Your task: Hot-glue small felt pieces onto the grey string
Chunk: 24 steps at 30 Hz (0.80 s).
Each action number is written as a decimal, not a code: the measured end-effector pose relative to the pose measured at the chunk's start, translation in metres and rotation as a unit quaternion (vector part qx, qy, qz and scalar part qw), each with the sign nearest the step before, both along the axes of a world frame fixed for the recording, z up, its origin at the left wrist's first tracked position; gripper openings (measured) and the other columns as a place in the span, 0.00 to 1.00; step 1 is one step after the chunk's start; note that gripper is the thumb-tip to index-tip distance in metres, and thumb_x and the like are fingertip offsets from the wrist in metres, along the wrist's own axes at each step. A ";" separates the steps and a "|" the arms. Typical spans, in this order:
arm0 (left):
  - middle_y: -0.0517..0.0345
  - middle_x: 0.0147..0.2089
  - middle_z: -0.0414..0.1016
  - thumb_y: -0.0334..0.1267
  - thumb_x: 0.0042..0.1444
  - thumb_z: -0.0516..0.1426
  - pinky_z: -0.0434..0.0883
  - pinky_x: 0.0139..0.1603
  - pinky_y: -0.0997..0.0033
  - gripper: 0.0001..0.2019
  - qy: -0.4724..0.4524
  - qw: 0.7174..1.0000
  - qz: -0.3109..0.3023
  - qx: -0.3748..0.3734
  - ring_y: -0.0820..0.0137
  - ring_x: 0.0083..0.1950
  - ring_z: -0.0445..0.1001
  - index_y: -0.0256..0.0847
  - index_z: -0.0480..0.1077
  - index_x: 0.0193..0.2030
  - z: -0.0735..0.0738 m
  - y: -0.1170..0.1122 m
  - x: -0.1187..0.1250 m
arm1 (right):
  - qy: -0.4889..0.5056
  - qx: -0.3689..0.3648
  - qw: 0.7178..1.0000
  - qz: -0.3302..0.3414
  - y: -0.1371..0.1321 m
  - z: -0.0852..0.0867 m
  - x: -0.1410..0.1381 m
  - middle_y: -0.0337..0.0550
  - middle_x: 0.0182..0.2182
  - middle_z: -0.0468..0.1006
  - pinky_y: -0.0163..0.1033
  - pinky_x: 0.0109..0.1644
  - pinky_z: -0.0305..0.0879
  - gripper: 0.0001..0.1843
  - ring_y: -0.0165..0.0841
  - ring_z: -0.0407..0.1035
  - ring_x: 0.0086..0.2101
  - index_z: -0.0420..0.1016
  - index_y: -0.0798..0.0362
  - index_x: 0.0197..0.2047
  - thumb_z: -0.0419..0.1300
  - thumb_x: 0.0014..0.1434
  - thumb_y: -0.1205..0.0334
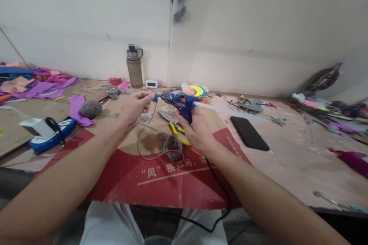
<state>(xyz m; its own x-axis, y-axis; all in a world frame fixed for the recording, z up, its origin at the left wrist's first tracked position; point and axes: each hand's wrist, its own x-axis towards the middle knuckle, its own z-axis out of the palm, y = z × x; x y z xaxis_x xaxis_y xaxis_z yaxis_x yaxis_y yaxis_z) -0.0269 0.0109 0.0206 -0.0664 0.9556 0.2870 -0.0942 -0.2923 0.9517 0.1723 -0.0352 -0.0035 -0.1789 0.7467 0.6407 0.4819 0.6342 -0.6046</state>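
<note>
My right hand point(196, 124) is wrapped round the handle of a blue hot glue gun point(184, 105), with a long clear glue stick point(224, 110) sticking out of its back. The nozzle points left, at a small teal piece point(155, 98) pinched between the fingertips of my left hand point(138, 107). Whether nozzle and piece touch, I cannot tell. From the piece a grey cord point(153, 115) hangs down to a loose coil point(173, 148) on the red and brown cardboard point(120, 176). Yellow-handled pliers point(175, 132) lie beneath the glue gun.
A black phone point(249, 133) lies to the right. On the left are a blue power strip point(53, 136) with a white charger, a grey yarn ball point(90, 109) and purple felt scraps point(51, 88). A bottle point(134, 67) and small clock point(151, 84) stand by the back panel. The gun's black cable point(227, 191) hangs over the front edge.
</note>
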 end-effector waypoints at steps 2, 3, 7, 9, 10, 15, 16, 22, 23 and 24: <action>0.63 0.22 0.62 0.40 0.41 0.66 0.50 0.18 0.78 0.11 0.002 1.000 -0.002 0.001 0.80 0.21 0.58 0.37 0.70 0.26 0.000 0.000 0.000 | -0.001 0.001 1.000 -0.001 0.000 0.000 0.000 0.53 0.46 0.76 0.52 0.50 0.67 0.20 0.44 0.70 0.48 0.63 0.54 0.56 0.53 0.61 0.60; 0.63 0.21 0.62 0.40 0.41 0.66 0.50 0.18 0.78 0.11 0.004 1.000 -0.004 0.000 0.80 0.21 0.58 0.37 0.70 0.26 0.000 0.001 0.000 | -0.001 0.002 1.000 -0.001 0.000 0.000 0.000 0.53 0.46 0.75 0.51 0.50 0.67 0.21 0.44 0.70 0.47 0.63 0.54 0.57 0.53 0.61 0.60; 0.63 0.21 0.62 0.40 0.41 0.66 0.50 0.18 0.77 0.11 0.014 1.000 -0.010 -0.004 0.80 0.20 0.57 0.36 0.71 0.26 -0.003 0.003 0.000 | 0.003 0.004 1.000 0.000 0.002 -0.002 -0.001 0.53 0.47 0.76 0.49 0.50 0.67 0.21 0.42 0.71 0.46 0.63 0.54 0.57 0.53 0.61 0.60; 0.63 0.21 0.62 0.39 0.42 0.65 0.50 0.18 0.78 0.10 0.018 1.000 -0.011 -0.001 0.80 0.20 0.57 0.36 0.71 0.27 -0.004 0.004 0.000 | 0.003 0.003 1.000 0.002 0.002 -0.002 0.000 0.53 0.47 0.76 0.48 0.50 0.67 0.21 0.41 0.71 0.46 0.63 0.55 0.57 0.53 0.61 0.60; 0.63 0.21 0.63 0.39 0.42 0.65 0.50 0.18 0.78 0.10 0.019 1.000 -0.010 0.000 0.80 0.20 0.57 0.36 0.71 0.27 -0.005 0.005 0.000 | 0.003 0.004 1.000 0.002 0.001 -0.002 0.000 0.53 0.47 0.76 0.48 0.50 0.67 0.21 0.41 0.71 0.46 0.63 0.55 0.57 0.53 0.61 0.61; 0.63 0.21 0.63 0.40 0.42 0.66 0.50 0.18 0.79 0.11 0.024 1.000 -0.003 -0.009 0.80 0.21 0.58 0.36 0.71 0.27 -0.003 0.003 0.000 | 0.005 0.017 1.000 -0.002 0.000 0.001 -0.001 0.54 0.49 0.75 0.50 0.52 0.67 0.21 0.43 0.70 0.49 0.64 0.55 0.57 0.53 0.62 0.60; 0.63 0.21 0.63 0.40 0.42 0.65 0.50 0.18 0.79 0.11 0.025 1.000 -0.002 -0.009 0.80 0.21 0.58 0.36 0.70 0.27 -0.003 0.002 0.000 | 0.006 0.019 1.000 0.000 0.000 0.001 -0.001 0.54 0.49 0.75 0.50 0.52 0.67 0.21 0.44 0.70 0.49 0.64 0.55 0.57 0.53 0.62 0.60; 0.63 0.22 0.62 0.40 0.43 0.65 0.51 0.18 0.80 0.11 0.027 1.000 0.002 0.002 0.81 0.21 0.58 0.36 0.69 0.26 0.001 -0.001 0.001 | 0.010 0.016 1.000 0.006 0.001 0.000 -0.001 0.54 0.49 0.75 0.51 0.53 0.67 0.19 0.44 0.70 0.49 0.64 0.54 0.56 0.53 0.61 0.61; 0.63 0.22 0.62 0.40 0.44 0.65 0.51 0.18 0.79 0.11 0.029 1.000 0.003 0.002 0.81 0.21 0.58 0.36 0.69 0.26 0.001 -0.001 0.001 | 0.009 0.017 1.000 0.007 0.001 -0.001 -0.001 0.53 0.49 0.75 0.51 0.53 0.66 0.19 0.43 0.70 0.49 0.64 0.54 0.56 0.53 0.61 0.61; 0.63 0.21 0.62 0.40 0.44 0.65 0.51 0.18 0.79 0.10 0.030 1.000 0.002 0.003 0.80 0.21 0.58 0.36 0.69 0.26 0.000 0.000 0.001 | 0.008 0.017 1.000 0.008 0.001 -0.001 -0.002 0.53 0.50 0.75 0.51 0.53 0.66 0.20 0.43 0.70 0.49 0.64 0.54 0.56 0.53 0.61 0.61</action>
